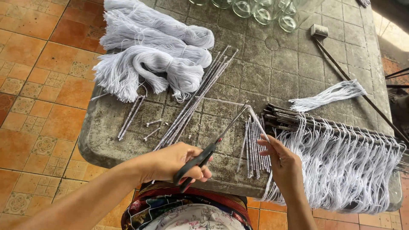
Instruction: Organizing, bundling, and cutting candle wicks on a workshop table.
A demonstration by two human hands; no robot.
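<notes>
My left hand grips black-handled scissors, blades pointing up and right toward a thin rolled paper stick. My right hand pinches the lower end of that stick, which rises to the upper left. Just left of my right hand lies a bundle of short cut paper sticks. To the right, a row of dark rods carries a fringe of white yarn hanging over the table edge.
A grey stone table holds large white yarn skeins, long paper sticks, a small yarn bundle, glass jars and a long-handled tool. Orange tiled floor lies to the left.
</notes>
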